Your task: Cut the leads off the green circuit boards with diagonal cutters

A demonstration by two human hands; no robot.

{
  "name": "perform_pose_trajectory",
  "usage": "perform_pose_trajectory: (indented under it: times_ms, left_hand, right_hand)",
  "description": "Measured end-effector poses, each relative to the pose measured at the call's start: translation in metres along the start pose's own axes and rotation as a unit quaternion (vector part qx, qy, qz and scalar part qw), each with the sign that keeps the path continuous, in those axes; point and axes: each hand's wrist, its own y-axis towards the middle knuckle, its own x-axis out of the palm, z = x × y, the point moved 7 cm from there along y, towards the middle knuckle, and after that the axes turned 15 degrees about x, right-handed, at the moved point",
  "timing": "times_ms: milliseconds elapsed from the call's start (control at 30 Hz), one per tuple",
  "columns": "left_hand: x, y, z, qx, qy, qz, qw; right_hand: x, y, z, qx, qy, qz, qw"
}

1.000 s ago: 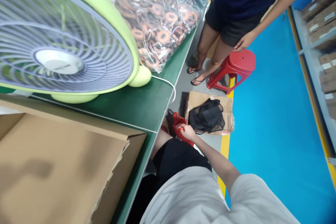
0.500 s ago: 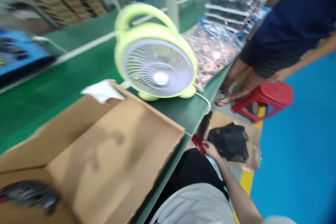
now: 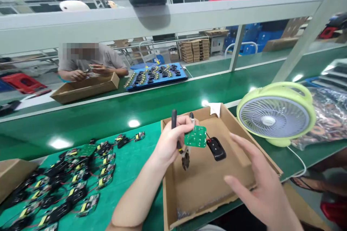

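My left hand (image 3: 170,140) is closed over the cardboard box, pinching a green circuit board (image 3: 199,138) between thumb and fingers. A pair of cutting pliers (image 3: 185,160) is also tucked in that hand, jaws pointing down and a black handle sticking up. From the board a short wire runs to a black plastic housing (image 3: 216,148) hanging over the box. To the right, my right hand (image 3: 260,184) is open with thumb and fingers apart, holding nothing, near the housing but not touching it.
The cardboard box (image 3: 169,202) has clippings at its near edge. Several wired boards and housings (image 3: 81,173) cover the green mat at left. A green fan (image 3: 273,115) stands right of the box. Across the bench, a person (image 3: 94,61) works beside a blue tray (image 3: 176,69).
The view has swung left and up from the floor side to the bench. My right hand, earlier low by a red object, is now raised and empty. The board and pliers have come into view.
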Motion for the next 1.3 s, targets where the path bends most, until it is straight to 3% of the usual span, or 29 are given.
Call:
perform_pose_trajectory:
  times_ms: [100, 200, 367, 600, 800, 1033, 1133, 1300]
  left_hand:
    - [0.003, -0.007, -0.001, -0.028, -0.003, -0.028, 0.999]
    - [0.003, -0.01, -0.005, -0.049, -0.004, -0.03, 0.998]
    - [0.002, -0.012, -0.017, -0.102, -0.003, 0.0, 0.995]
    - [0.009, -0.016, -0.028, -0.141, 0.009, -0.029, 0.99]
    - [0.013, -0.018, -0.034, -0.123, 0.075, -0.096, 0.985]
    - [0.013, -0.016, -0.036, -0.099, 0.124, -0.112, 0.981]
    - [0.01, -0.011, -0.031, -0.075, 0.112, -0.075, 0.988]
    - [-0.009, -0.001, -0.003, 0.028, -0.067, 0.083, 0.994]
  right_hand:
    - [0.033, 0.025, -0.022, -0.002, 0.043, -0.044, 0.998]
    - [0.044, 0.031, -0.029, 0.0, 0.119, -0.034, 0.992]
    - [0.043, 0.032, -0.034, 0.032, 0.194, 0.009, 0.98]
    - [0.039, 0.035, -0.025, 0.09, 0.237, 0.004, 0.967]
    - [0.045, 0.028, -0.002, 0.117, 0.304, -0.028, 0.945]
    - [0.047, 0.022, 0.006, 0.121, 0.323, -0.012, 0.938]
    - [0.044, 0.02, 0.006, 0.114, 0.31, 0.002, 0.944]
    - [0.039, 0.016, -0.001, 0.122, 0.254, 0.014, 0.959]
